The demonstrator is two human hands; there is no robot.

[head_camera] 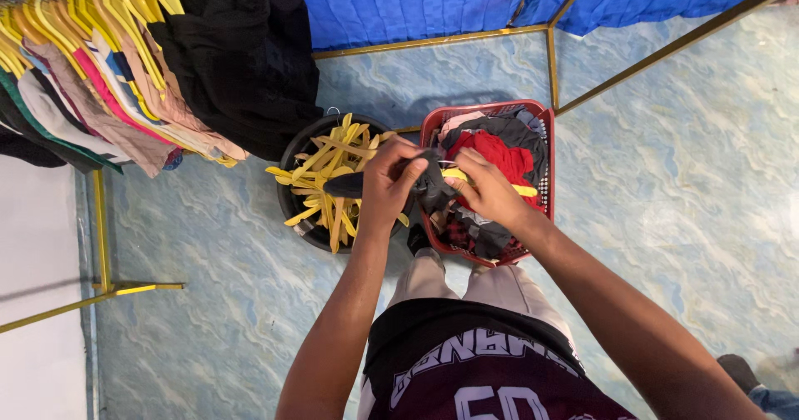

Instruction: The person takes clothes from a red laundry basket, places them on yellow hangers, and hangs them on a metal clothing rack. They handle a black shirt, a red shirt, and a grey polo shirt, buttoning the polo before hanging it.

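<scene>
Hiding under fingers [398,168]: yellow hanger [454,174]

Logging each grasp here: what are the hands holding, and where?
Both hands hold a dark garment on a yellow hanger: left hand at its left end, right hand at the right.

I take the laundry basket [543,120] on the floor [666,178] as my landmark. Directly left of it, nearly touching, stands a round tub [291,149] with a heap of hangers [333,170] in it. A pile of clothes [495,149] lies in the basket. My left hand [387,178] hovers over the gap between tub and basket, my right hand [487,191] over the basket's left half, and a garment [429,187] with a hanger [523,190] in it sits between them. Far left of the basket and farther from me, clothes hang on a rack [100,220]. Beyond the basket runs a quilted sheet [416,4]. My legs stand just on the near side of the basket.
</scene>
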